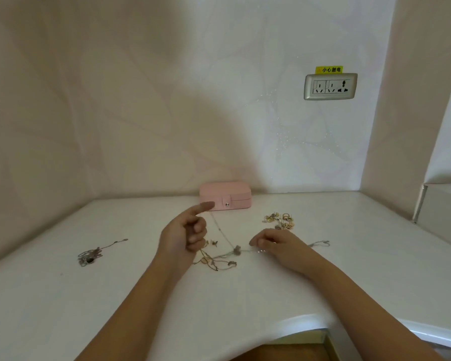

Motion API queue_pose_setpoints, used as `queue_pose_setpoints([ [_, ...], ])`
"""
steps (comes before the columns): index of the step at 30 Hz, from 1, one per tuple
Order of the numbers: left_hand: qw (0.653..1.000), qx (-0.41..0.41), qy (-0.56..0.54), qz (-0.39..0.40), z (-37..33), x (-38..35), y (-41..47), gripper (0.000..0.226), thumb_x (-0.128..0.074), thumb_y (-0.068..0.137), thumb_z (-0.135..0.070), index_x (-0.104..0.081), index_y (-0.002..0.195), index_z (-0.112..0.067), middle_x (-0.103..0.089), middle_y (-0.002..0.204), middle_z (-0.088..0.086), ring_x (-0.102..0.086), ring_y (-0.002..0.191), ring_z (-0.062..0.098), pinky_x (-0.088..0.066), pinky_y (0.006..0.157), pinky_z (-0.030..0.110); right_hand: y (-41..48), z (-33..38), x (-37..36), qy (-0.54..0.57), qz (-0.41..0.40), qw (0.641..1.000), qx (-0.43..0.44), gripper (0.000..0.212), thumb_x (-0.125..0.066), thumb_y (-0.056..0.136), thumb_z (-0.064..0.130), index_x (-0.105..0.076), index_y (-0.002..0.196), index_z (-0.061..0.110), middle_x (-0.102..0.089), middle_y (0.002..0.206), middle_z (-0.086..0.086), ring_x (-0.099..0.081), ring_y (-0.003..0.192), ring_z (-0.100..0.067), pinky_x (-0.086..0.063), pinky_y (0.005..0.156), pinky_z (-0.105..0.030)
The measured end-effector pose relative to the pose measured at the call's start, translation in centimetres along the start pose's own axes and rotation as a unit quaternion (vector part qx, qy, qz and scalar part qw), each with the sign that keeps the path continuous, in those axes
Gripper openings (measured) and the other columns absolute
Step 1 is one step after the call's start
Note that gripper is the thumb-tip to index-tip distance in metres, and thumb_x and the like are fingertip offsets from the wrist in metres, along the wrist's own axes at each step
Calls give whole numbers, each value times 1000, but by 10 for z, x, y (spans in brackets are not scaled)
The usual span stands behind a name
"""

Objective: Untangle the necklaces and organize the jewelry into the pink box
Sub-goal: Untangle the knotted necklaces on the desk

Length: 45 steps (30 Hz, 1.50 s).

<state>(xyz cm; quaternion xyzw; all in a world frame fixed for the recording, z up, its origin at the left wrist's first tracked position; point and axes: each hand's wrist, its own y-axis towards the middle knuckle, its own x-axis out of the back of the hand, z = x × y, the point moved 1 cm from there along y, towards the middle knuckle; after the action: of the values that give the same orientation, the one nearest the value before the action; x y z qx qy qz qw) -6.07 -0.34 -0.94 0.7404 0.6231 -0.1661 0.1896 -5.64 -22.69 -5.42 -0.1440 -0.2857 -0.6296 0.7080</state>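
On the table point(50, 295), between the hands: tangled necklaces point(219, 256). Right hand point(274, 243): grip pinches one strand, apparently to draw it free. Left hand point(184, 235): fingers curled, forefinger out (hold cannot be told). Pink box point(225, 196): closed, against the wall point(219, 126).

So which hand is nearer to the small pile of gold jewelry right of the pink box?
Right. The right hand is just in front of the pile, on the person's side; the left hand is farther off to its left.
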Motion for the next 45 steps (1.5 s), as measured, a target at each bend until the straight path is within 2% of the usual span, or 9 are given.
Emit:
queue_pose_setpoints([
  [3,994,-15,-104,-24,-19,18,0,38,-32,82,3,-67,71,-5,-44,55,-1,-30,35,5,-18,30,14,-7,1,-2,-111,70,991,28,28,-49,99,24,-64,119,35,-49,130,26,-39,126,6,-27,105,-13],
  [5,993,-28,-108,-41,-27,28,-1,42,-29,86,5,-64,66,-8,-47,63,0,-33,38,4,-21,29,12,-10,1,-5,-150,75,984,55,30,-51,98,29,-60,126,35,-41,130,30,-29,126,13,-21,108,-12],
  [10,999,-7,-43,13,-35,39,-5,26,-59,84,-22,-70,108,-17,-61,78,-4,-27,37,3,-20,29,9,-16,6,2,-4,-55,997,58,19,-67,87,15,-74,78,30,-71,82,20,-60,78,6,-43,74,-11],
  [16,986,60,156,-8,-28,41,-4,60,-58,73,-57,-63,117,-16,-66,94,3,-20,42,3,-20,32,11,-26,19,18,90,-18,996,9,12,-68,86,30,-78,82,25,-73,88,16,-66,82,-3,-49,82,-21],
  [19,969,72,224,-79,-30,50,-2,56,-61,76,-56,-65,110,-12,-61,88,4,-21,40,4,-18,33,13,-28,24,30,154,-101,983,-2,18,-64,89,22,-74,77,12,-64,58,18,-56,54,9,-37,56,-5],
  [24,956,65,248,-139,-34,68,0,33,-64,87,-39,-69,98,-8,-55,77,1,-23,39,6,-20,33,15,-21,1,42,91,-258,960,-64,22,-63,90,30,-76,79,15,-33,36,9,-26,32,-8,-22,37,-12],
  [32,938,-24,347,2,-18,30,-3,21,-68,84,-28,-71,101,-17,-64,83,1,-32,44,4,-29,43,16,-16,12,31,44,-163,986,-6,18,-69,85,28,-76,71,18,-42,46,10,-36,49,-6,-27,54,-22],
  [39,915,45,354,186,24,-20,-10,53,-74,71,-36,-57,121,-33,-70,111,-13,-58,69,-3,-27,52,17,-8,69,35,-32,10,998,55,16,-70,85,31,-77,75,19,-33,46,9,-24,46,-9,-21,45,-18],
  [45,890,63,420,165,27,-21,-10,17,-72,82,-28,-71,86,-12,-66,64,-8,-39,45,5,-29,43,17,-7,73,48,-69,46,995,52,17,-71,81,40,-76,71,27,-41,54,4,-31,54,-13,-27,50,-18],
])
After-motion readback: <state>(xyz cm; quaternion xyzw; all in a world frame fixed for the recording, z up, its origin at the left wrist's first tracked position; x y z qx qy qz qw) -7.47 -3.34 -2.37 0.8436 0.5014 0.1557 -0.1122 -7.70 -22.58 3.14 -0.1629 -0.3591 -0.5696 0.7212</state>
